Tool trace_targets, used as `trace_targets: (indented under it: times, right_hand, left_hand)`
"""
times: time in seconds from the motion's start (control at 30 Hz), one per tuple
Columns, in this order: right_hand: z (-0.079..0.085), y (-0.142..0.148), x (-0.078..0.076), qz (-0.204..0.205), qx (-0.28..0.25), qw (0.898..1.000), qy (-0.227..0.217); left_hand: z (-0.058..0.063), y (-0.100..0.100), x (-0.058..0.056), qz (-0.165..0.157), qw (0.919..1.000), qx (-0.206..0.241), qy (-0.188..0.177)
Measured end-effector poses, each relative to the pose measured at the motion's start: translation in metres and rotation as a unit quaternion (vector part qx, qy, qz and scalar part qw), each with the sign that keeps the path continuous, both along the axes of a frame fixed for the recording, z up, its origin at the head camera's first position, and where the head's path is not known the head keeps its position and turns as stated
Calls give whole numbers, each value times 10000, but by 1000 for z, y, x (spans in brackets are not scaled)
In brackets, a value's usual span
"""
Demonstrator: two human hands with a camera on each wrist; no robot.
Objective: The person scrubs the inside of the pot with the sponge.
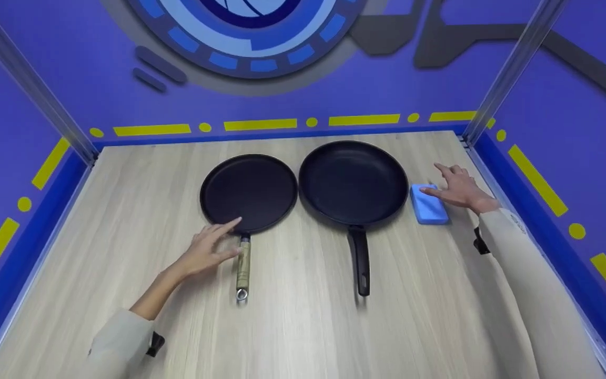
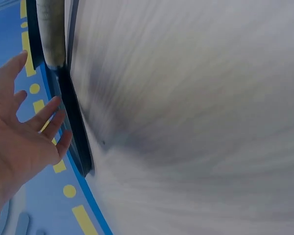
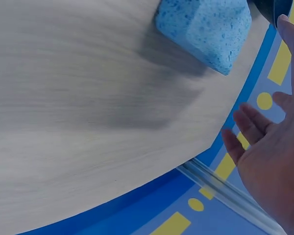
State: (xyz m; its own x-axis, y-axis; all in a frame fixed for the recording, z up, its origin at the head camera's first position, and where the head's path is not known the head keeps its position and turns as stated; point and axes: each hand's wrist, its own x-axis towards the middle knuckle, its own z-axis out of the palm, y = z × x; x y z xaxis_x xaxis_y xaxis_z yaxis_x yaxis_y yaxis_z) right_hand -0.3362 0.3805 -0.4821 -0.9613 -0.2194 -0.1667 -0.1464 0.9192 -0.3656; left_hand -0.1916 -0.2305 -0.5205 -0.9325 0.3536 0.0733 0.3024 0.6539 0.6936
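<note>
While the blue sponge (image 1: 430,211) lay flat on the desk (image 1: 303,331), just beside the right edge of the deeper frying pan (image 1: 353,184), the right hand (image 1: 460,189) hovered over its far end — fingers spread, gripping nothing. To the left of that pan, nearly rim to rim with it, lay the shallow flat pan (image 1: 249,190), its wooden handle (image 1: 243,271) pointing toward the person, as did the frying pan's black handle (image 1: 360,263). The left hand (image 1: 208,251) was held by the wooden handle, likewise released, its index finger reaching over the flat pan's near rim. Pale sleeves (image 1: 529,279) covered both forearms. Beyond the desk stood blue-purple walls (image 1: 71,68) with yellow dashes and dots.
</note>
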Motion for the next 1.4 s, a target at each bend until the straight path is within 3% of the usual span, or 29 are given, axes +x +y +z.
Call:
trace_targets:
  times: [0.13, 0.37, 0.63, 0.97, 1.2, 1.4]
  right_hand:
    - [-2, -2, 4, 17, -109, 9997, -199]
    - [-11, -2, 8, -27, 246, 9994, -257]
    - [-12, -8, 13, 30, 599, 9979, -251]
    - [-7, -19, 15, -187, 572, 9968, -528]
    - [0, -22, 10, -383, 419, 9961, -681]
    - [17, -24, -2, -434, 552, 9973, -211]
  left_hand:
    - [-3, 5, 5, -211, 9996, 125, -119]
    - [-7, 14, 9, -584, 9965, 120, -586]
    - [-6, 15, 12, -532, 9941, 281, -904]
    - [0, 16, 12, -598, 9924, 306, -1028]
    - [5, 18, 15, -584, 9801, 683, -1769]
    - [10, 22, 17, -411, 9708, 884, -2191]
